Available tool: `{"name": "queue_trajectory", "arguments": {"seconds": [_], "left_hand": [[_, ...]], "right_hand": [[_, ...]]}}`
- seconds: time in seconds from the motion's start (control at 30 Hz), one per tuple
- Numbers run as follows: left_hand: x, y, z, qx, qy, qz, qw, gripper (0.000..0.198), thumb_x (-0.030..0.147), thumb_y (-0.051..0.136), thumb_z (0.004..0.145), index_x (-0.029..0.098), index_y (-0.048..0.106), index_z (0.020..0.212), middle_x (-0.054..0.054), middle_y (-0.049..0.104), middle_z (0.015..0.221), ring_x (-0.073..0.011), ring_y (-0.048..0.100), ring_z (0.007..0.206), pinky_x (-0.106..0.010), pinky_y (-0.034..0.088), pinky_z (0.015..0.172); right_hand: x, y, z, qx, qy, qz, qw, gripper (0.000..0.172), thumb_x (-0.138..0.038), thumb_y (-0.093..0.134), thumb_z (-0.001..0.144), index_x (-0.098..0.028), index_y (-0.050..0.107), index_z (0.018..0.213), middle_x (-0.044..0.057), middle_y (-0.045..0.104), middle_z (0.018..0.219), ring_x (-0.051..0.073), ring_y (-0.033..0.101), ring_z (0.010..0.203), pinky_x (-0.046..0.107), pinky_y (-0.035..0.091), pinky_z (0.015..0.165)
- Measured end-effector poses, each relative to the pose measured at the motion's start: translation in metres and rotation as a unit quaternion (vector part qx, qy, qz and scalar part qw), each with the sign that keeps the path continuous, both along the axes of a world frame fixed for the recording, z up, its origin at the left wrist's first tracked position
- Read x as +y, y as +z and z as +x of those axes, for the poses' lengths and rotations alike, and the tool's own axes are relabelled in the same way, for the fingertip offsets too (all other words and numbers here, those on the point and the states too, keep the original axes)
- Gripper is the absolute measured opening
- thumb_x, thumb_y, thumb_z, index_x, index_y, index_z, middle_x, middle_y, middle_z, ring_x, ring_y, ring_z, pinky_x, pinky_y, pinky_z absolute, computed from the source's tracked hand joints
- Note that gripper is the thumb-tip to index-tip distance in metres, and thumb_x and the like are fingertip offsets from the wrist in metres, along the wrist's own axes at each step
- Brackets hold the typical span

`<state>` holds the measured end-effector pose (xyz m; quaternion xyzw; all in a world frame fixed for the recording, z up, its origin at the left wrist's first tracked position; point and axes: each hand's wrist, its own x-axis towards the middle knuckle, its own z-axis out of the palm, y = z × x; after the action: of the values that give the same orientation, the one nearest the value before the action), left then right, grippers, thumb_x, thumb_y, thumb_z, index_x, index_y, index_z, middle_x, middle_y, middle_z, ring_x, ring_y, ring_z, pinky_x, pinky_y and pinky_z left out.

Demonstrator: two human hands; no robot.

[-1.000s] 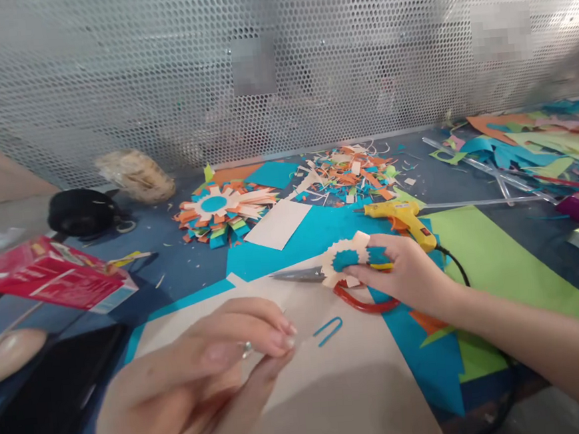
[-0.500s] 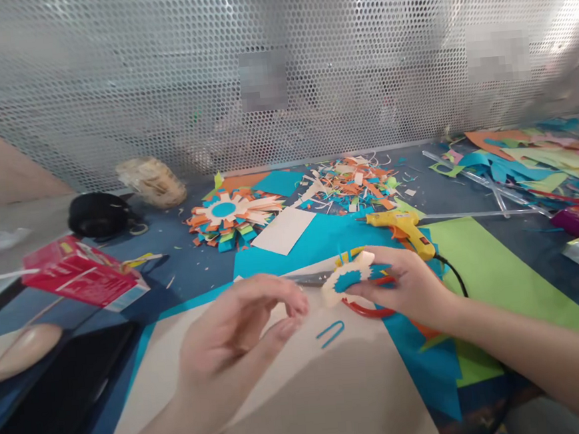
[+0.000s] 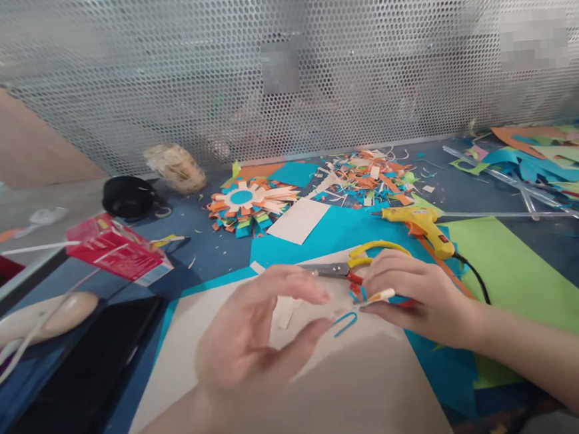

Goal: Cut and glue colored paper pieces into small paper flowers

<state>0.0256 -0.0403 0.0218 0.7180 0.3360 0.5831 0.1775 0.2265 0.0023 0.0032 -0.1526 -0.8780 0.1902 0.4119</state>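
My right hand (image 3: 415, 290) pinches a small cream and blue paper flower (image 3: 380, 297), turned nearly edge-on and partly hidden by the fingers. To its left, my left hand (image 3: 258, 333) is slightly blurred, thumb and fingers apart with nothing between them. Below the fingertips a blue U-shaped paper strip (image 3: 348, 322) lies on the cream sheet (image 3: 363, 392). Scissors (image 3: 341, 269) with yellow and red handles rest just behind both hands, their blades partly covered by the left one.
Behind lie a layered paper flower (image 3: 243, 204), a heap of paper scraps (image 3: 376, 173) and a yellow glue gun (image 3: 423, 225) with its cord. A pink box (image 3: 119, 247), mouse (image 3: 51, 319) and black phone-like slab (image 3: 77, 387) stand left. Green paper (image 3: 529, 278) lies right.
The small flower has tipped from showing its blue centre to nearly edge-on and dropped slightly. My left hand's fingers have spread wider. The view has shifted left, and more of the scissors shows.
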Motion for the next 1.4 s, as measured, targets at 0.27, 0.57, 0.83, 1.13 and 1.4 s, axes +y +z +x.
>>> {"name": "queue_trajectory", "arguments": {"seconds": [0.27,0.57,0.83,1.13,1.4], "left_hand": [[-0.010,0.003,-0.004,0.277,0.013,0.060,0.959,0.023,0.010,0.064,0.073,0.022,0.060,0.091,0.002,0.067,0.069,-0.0131,0.063,0.069,-0.024,0.052,0.069],[-0.011,0.004,-0.003,0.298,0.045,0.100,0.948,0.016,0.011,0.058,0.078,0.020,0.061,0.090,0.000,0.067,0.066,-0.0133,0.063,0.062,-0.025,0.054,0.065],[-0.011,0.004,-0.003,0.225,0.002,0.055,0.973,0.016,0.006,0.059,0.074,0.021,0.063,0.080,0.000,0.068,0.067,-0.0130,0.061,0.064,-0.022,0.052,0.062],[0.004,-0.012,-0.002,-0.205,-0.059,-0.160,0.964,0.036,0.017,0.061,0.079,0.030,0.059,0.113,0.001,0.065,0.072,-0.0156,0.060,0.074,-0.027,0.051,0.060],[0.007,-0.012,-0.003,-0.228,-0.098,-0.157,0.956,0.041,0.006,0.063,0.075,0.025,0.061,0.112,0.001,0.067,0.073,-0.0119,0.060,0.069,-0.025,0.051,0.064]], "right_hand": [[-0.004,-0.005,0.001,-0.030,-0.007,0.027,0.999,0.007,-0.010,0.054,0.083,-0.015,0.055,0.088,0.006,0.064,0.081,0.014,0.058,0.078,0.029,0.049,0.073],[-0.003,-0.003,0.002,-0.066,-0.004,0.047,0.997,0.009,-0.013,0.051,0.085,-0.013,0.056,0.092,0.007,0.065,0.083,0.015,0.059,0.083,0.031,0.048,0.079],[-0.002,-0.004,0.001,-0.065,-0.025,0.044,0.997,0.006,-0.015,0.051,0.086,-0.017,0.056,0.089,0.005,0.066,0.083,0.015,0.059,0.080,0.030,0.048,0.076],[0.007,-0.004,0.003,0.001,-0.189,0.001,0.982,0.012,-0.015,0.061,0.079,-0.019,0.052,0.073,0.002,0.060,0.071,0.013,0.054,0.067,0.023,0.046,0.061],[0.009,-0.003,0.004,-0.005,-0.222,-0.007,0.975,0.014,-0.017,0.061,0.079,-0.020,0.050,0.070,0.000,0.059,0.069,0.011,0.054,0.062,0.022,0.045,0.057]]}}
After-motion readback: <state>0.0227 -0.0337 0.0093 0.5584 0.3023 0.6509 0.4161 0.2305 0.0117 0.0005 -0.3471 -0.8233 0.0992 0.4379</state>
